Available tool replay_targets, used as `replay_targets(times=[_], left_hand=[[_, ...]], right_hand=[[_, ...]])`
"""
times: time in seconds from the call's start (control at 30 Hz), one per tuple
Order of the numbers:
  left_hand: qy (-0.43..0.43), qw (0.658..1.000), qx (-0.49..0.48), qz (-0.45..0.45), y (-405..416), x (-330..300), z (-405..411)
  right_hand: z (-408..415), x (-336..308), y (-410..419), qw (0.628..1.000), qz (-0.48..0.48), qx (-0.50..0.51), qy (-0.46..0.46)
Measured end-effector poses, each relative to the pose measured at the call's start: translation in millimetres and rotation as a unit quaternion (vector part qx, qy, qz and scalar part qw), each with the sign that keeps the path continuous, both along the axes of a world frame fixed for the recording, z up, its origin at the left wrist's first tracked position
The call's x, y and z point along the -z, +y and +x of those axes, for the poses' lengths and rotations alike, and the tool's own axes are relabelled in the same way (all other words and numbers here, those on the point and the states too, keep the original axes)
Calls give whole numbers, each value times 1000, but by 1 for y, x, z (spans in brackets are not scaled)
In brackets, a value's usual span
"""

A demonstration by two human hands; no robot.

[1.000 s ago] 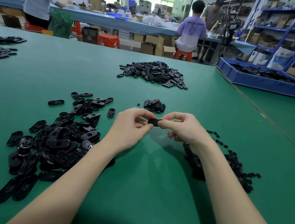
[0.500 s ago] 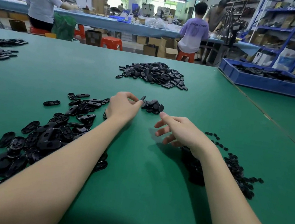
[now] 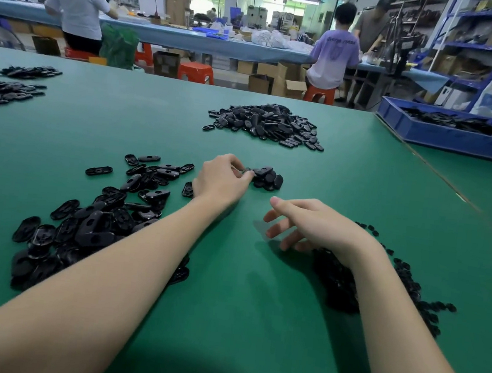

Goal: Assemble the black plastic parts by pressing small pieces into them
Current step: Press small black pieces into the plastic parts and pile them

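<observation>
A heap of black oval plastic parts (image 3: 96,224) lies on the green table, left of my left arm. A small pile of black parts (image 3: 267,178) sits just ahead of my hands. My left hand (image 3: 222,180) reaches to this pile's left edge, thumb and forefinger pinching a black part (image 3: 248,172) that rests against the pile. My right hand (image 3: 314,224) hovers low over the table with fingers spread and relaxed, holding nothing. Under and beside my right wrist lies a scatter of small black pieces (image 3: 347,283).
A bigger mound of black parts (image 3: 267,124) lies farther back at centre, with more piles (image 3: 1,91) at the far left. A blue tray (image 3: 453,133) of parts stands at the back right. Other people work at a long bench behind the table.
My hands have parted. The left hand carried the black part forward to the small pile. The right hand let go of it, opened, and sank toward the small pieces.
</observation>
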State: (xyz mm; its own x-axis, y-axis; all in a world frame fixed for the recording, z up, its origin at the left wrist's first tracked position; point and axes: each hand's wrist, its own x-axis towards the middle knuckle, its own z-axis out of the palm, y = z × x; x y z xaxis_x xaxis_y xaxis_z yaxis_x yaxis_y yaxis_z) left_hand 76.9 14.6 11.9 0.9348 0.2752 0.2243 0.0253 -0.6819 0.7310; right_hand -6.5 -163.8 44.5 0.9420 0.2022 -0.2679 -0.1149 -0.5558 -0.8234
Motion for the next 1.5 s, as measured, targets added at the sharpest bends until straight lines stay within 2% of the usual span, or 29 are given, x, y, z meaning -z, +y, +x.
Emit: replay_targets(times=[0.2,0.33,0.53,0.7,0.87,1.1,1.27,1.4,1.5], left_hand=[[-30,996,83,-17,6,3,-39],[-19,993,112,21,18,8,-56],[-54,995,50,62,50,-5,-57],[-32,991,-1,127,76,-7,-54],[5,983,-10,184,83,-3,-54],[4,983,-10,181,81,-4,-56],[-2,992,2,128,76,-6,-58],[27,995,77,-63,65,-15,-60],[76,963,150,-211,52,-17,-67]], right_hand=[[-1,-3,3,999,-14,-12,-33],[-2,-3,9,998,-28,-32,-45],[-2,0,22,995,-69,-57,-47],[-5,1,26,991,-97,-69,-60],[-5,3,31,989,-104,-67,-76],[-6,4,31,988,-117,-63,-80],[-7,4,29,989,-114,-58,-79],[-7,4,27,991,-97,-42,-88],[-5,4,25,992,-69,6,-110]])
